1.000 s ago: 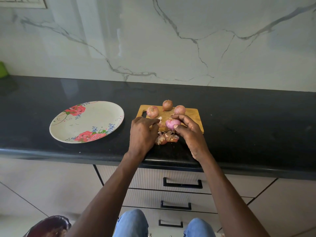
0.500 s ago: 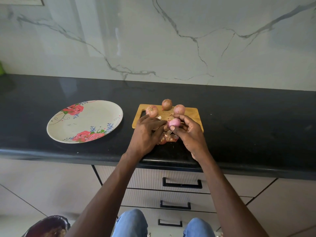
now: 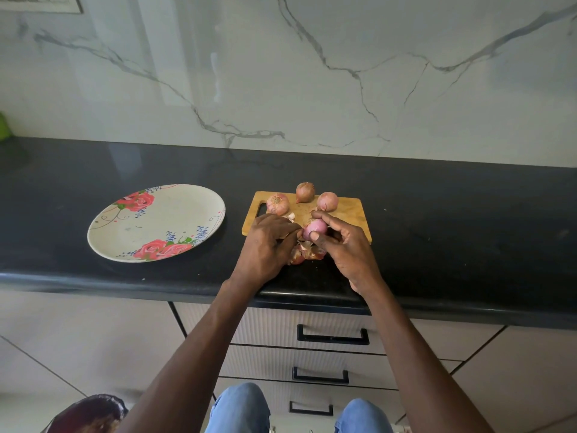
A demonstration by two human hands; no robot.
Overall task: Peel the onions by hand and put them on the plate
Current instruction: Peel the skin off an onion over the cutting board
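**Both hands on a half-peeled onion over the cutting board**

Nearest are the person's blue-jeaned knees (image 3: 237, 407), and beyond them pale drawers (image 3: 331, 335) with black handles under the edge of a black counter (image 3: 452, 232). Both forearms reach up over that edge. The right hand (image 3: 345, 251) curls its thumb and fingers around a shiny pink onion (image 3: 314, 229), holding it just above the near edge of a wooden cutting board (image 3: 349, 214). The left hand (image 3: 265, 245) meets the onion from the left, its fingertips pinching at the onion's side; exactly what they grip is hidden. Below the hands, loose peels (image 3: 307, 251) lie on the counter, touching the board's near edge. Farther back on the board sit three unpeeled onions: one at the left (image 3: 277, 204), one at the right (image 3: 327, 201), and a browner one (image 3: 305, 192) at the far edge. Left of the board, well apart, rests a flowered plate (image 3: 156, 221). Behind it all rises a white marble wall (image 3: 312, 73).
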